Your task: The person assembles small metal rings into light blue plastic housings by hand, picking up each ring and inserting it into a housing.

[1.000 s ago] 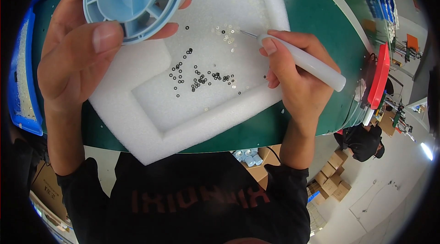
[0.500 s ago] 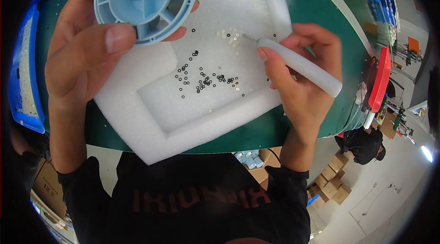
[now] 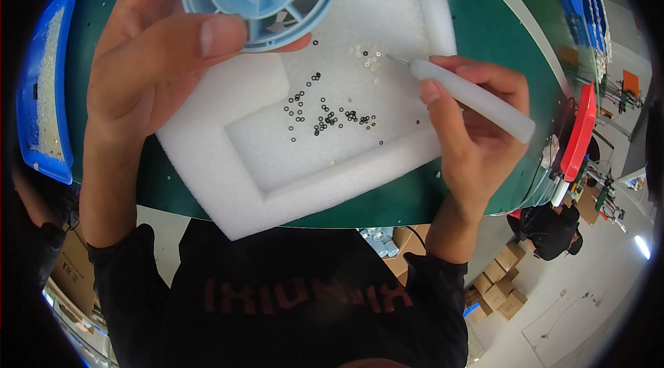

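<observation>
My left hand point(image 3: 162, 50) grips a round light-blue plastic fan housing point(image 3: 261, 1), its spoked face toward me and its top cut off by the picture edge. The thumb presses on its lower rim, and coloured wires show at its hub. In my right hand point(image 3: 481, 105) is a white-handled tool with a thin metal tip point(image 3: 477, 102), held like a pen. The tip points left over a white foam tray point(image 3: 228, 209), close to a cluster of small clear rings point(image 3: 370, 58). Many small black rings point(image 3: 328, 121) lie scattered in the tray's recess.
A green tabletop point(image 3: 360, 209) lies under the tray. At the left stands a blue bin point(image 3: 45, 91) of small pale pieces; a red bin point(image 3: 578, 133) is at the right. Below the table edge, a carton holds light-blue parts point(image 3: 380, 240). Another person point(image 3: 546, 230) is in the right background.
In the picture, the fan housing and left hand have shifted right and slightly up. The tray and right hand with the tool also appear further right. Both grips are unchanged.
</observation>
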`<state>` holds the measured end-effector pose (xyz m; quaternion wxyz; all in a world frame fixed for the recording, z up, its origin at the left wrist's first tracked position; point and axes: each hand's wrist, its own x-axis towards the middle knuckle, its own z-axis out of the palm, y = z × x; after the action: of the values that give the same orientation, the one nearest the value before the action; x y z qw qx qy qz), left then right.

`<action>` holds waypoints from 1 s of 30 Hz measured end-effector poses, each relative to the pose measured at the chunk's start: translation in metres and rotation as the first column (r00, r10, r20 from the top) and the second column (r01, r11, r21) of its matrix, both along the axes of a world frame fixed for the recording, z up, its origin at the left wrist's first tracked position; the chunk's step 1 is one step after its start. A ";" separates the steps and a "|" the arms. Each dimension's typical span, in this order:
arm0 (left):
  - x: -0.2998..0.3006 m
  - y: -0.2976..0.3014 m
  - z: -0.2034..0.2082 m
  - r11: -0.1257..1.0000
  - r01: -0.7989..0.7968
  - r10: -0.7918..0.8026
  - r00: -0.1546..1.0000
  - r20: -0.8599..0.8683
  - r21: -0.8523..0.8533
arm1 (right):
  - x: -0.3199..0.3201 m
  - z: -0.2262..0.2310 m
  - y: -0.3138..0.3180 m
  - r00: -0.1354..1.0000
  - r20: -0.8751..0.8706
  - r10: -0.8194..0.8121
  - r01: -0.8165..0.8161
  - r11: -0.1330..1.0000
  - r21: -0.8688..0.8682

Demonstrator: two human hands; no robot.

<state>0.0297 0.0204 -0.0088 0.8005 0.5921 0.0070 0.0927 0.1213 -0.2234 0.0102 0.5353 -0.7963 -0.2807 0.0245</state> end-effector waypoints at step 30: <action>0.001 0.026 -0.010 0.964 0.264 -0.264 0.964 0.015 0.012 | -0.008 0.013 -0.011 0.969 0.151 0.195 -0.176 0.976 -0.128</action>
<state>0.0305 0.0465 -0.0188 0.8029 0.5908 -0.0789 -0.0101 0.1128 -0.2342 0.0229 0.4600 -0.7948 -0.3950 0.0253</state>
